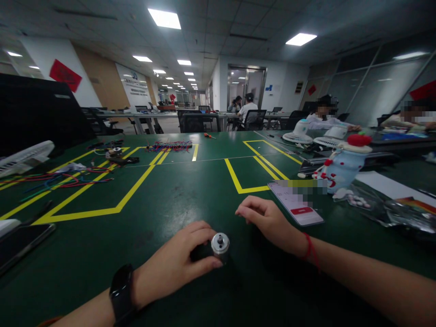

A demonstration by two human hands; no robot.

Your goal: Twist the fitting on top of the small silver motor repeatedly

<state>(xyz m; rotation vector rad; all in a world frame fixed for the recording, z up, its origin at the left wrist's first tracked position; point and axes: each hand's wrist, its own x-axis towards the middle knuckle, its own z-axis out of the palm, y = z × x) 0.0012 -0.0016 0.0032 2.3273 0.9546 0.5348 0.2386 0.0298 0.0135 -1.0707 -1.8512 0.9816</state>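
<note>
L hand (170, 263) is pinching sm. metal motor (220, 246) twd near edge of tabletop (184, 186); prob. heavyish, stiff, slick: sides offering best grip. R hand (272, 222) is curling, contents hidden.

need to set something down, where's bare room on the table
Bare: the green table between the left yellow outline and the near right yellow outline, beyond the left hand; also within the latter. Crowded: the left side, with loose wires, and the right, with the phone, blue bottle and plastic bag.
</note>
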